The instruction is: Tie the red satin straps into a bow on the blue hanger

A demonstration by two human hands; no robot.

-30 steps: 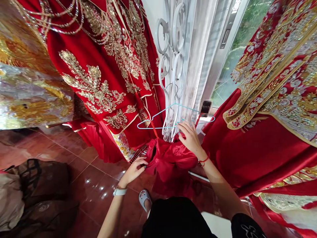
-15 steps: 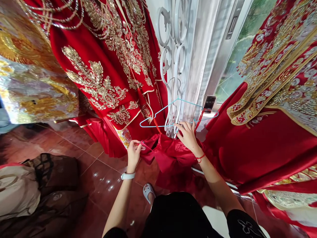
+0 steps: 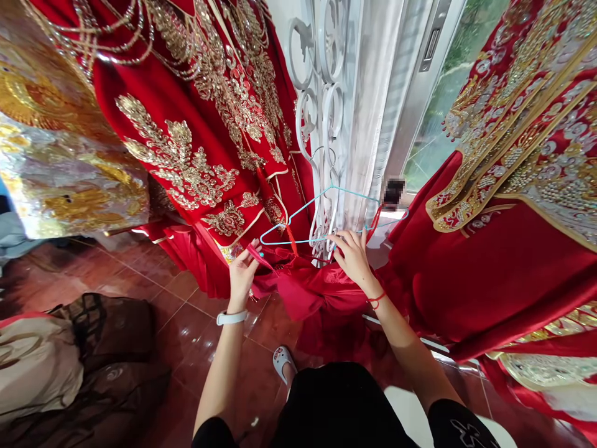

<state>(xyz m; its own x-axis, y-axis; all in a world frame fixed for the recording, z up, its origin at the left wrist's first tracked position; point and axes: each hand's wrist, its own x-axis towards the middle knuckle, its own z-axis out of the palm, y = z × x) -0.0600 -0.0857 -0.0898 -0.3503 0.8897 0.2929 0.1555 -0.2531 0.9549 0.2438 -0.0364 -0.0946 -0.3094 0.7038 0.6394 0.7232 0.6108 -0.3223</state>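
Note:
A light-blue clothes hanger (image 3: 305, 207) with a bare wire hook leans before the white scrollwork. Red straps (image 3: 291, 238) loop over its two ends, and a red satin garment (image 3: 321, 289) hangs below. My right hand (image 3: 353, 258) is closed at the hanger's bottom bar, at the garment's top edge; the fingertips are partly hidden. To the left, my left hand (image 3: 242, 270) pinches a red fabric tie (image 3: 261, 256) between thumb and fingers. That tie runs from the garment up to the hand, and the cloth near it is bunched.
Red gowns with gold embroidery (image 3: 181, 155) hang close on the left, and a beaded red gown (image 3: 513, 174) on the right. White metal scrollwork (image 3: 333, 106) stands ahead beside a sliding door frame (image 3: 420, 87). Dark bags (image 3: 112, 348) lie on the tiled floor (image 3: 186, 323) at left.
My left hand has moved up and slightly left, drawing the tie out from the garment. The satin front has shifted left, while my right hand stays at the hanger bar.

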